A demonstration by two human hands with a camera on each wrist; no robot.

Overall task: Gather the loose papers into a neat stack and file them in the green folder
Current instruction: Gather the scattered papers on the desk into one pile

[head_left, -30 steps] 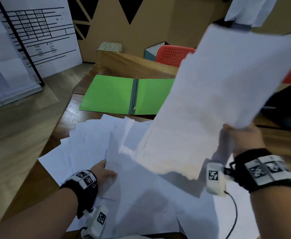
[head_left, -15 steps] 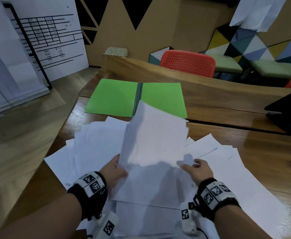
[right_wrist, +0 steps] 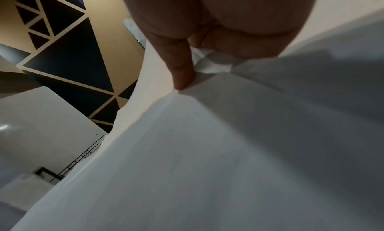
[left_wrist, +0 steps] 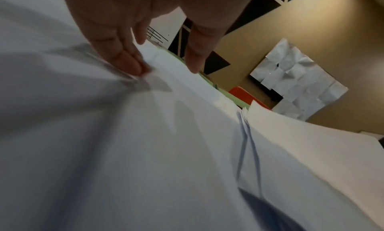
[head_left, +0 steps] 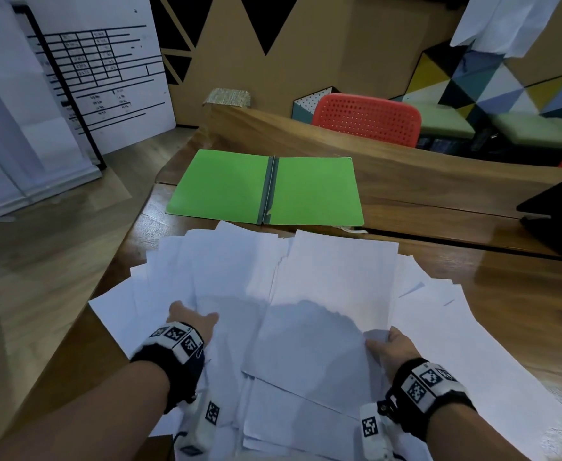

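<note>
Loose papers lie fanned, unstacked; green folder lies open, nothing filed; left hand presses them with straight fingers; right hand pinches a sheet's edge.

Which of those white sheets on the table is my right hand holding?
The top sheet in the middle of the pile, pointing toward the green folder. The right hand pinches its near right corner; the other sheets lie fanned out beneath.
</note>
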